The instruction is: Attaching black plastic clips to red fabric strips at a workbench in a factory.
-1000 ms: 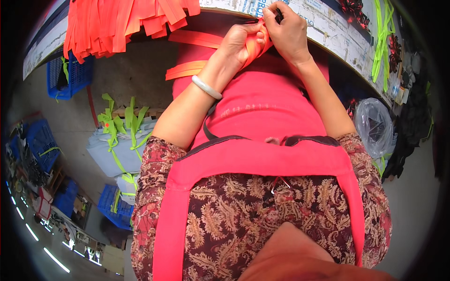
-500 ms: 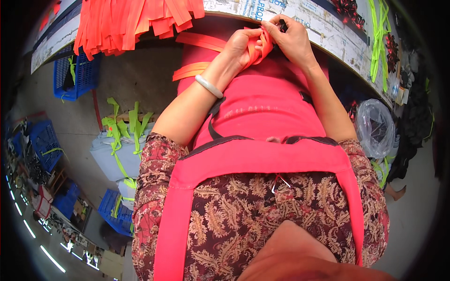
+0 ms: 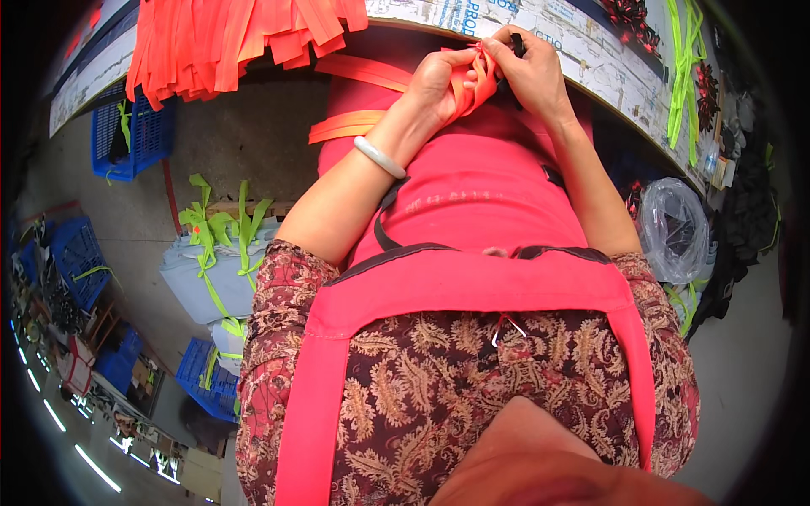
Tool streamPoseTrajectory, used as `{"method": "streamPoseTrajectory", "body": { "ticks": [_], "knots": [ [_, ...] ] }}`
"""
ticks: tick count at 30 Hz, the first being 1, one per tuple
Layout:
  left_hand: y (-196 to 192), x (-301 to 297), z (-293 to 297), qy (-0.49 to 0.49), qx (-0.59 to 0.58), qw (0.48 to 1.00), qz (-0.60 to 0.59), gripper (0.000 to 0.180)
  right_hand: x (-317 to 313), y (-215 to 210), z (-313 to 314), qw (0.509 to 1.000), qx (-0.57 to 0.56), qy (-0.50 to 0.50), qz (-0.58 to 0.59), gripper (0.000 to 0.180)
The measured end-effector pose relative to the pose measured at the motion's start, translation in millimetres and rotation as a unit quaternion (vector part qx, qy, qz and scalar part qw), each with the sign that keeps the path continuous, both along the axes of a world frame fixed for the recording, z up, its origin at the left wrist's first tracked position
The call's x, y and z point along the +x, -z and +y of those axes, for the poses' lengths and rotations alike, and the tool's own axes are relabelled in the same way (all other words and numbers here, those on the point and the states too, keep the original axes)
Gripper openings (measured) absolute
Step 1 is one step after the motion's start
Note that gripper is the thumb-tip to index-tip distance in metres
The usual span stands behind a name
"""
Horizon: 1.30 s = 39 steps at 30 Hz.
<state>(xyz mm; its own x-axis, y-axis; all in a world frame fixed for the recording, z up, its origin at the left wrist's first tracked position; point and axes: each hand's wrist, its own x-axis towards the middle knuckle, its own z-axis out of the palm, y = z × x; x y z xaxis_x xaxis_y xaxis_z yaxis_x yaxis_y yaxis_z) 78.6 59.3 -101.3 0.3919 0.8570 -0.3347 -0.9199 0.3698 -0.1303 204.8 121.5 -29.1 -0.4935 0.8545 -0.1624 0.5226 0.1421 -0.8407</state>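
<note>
At the table's near edge my two hands meet over a bunched orange fabric strap (image 3: 467, 103). My left hand (image 3: 439, 83) is closed around the strap's folds, thumb and forefinger pinching near its upper end. My right hand (image 3: 535, 80) pinches the same end from the other side. A black piece (image 3: 518, 47), too small to name, sticks out by the right fingers. Two strap tails (image 3: 346, 126) hang to the left across my red apron (image 3: 481, 169). Just left of my hands, a thick bundle of orange straps (image 3: 215, 51) droops over the table edge.
The table (image 3: 582, 51) is covered in printed white sheet. Yellow-green straps (image 3: 677, 93) and dark red-black pieces (image 3: 629, 25) lie on its right. Blue crates (image 3: 152, 143) and tied pale fabric bundles (image 3: 207, 282) stand on the left floor. A clear plastic bag (image 3: 675, 228) is at right.
My right hand has shifted slightly right and turned, and more of the black piece shows. The pinched strap end stays between both hands; the left hand has barely moved.
</note>
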Motion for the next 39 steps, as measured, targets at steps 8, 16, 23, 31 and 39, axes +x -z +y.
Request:
{"method": "streamPoseTrajectory", "body": {
  "ticks": [8, 16, 23, 31, 39],
  "knots": [
    [11.0, -1.5, 2.9, -0.01, -0.032, 0.999, 0.021, 0.013, -11.1, 11.5, -10.1, 0.993, 0.109, 0.046, 0.011, 0.018],
    [-5.3, -7.3, -1.8, -0.025, 0.04, 0.998, 0.041, 0.014, -8.2, 5.1, -1.1, 0.995, 0.049, -0.011, 0.085, 0.022],
    [-83.6, -24.3, -46.3, -0.204, 0.195, 0.717, 0.638, 0.008, 31.7, -36.2, -20.5, 0.984, -0.069, -0.016, 0.163, 0.026],
    [-87.2, -26.5, -50.4, -0.211, 0.256, 0.629, 0.703, 0.024, 18.9, -37.0, -31.0, 0.971, 0.07, -0.119, 0.196, 0.015],
    [-90.1, -32.9, -54.7, -0.189, 0.283, 0.607, 0.718, 0.021, 19.5, -42.9, -25.7, 0.957, 0.129, -0.163, 0.2, 0.011]
  ]
}}
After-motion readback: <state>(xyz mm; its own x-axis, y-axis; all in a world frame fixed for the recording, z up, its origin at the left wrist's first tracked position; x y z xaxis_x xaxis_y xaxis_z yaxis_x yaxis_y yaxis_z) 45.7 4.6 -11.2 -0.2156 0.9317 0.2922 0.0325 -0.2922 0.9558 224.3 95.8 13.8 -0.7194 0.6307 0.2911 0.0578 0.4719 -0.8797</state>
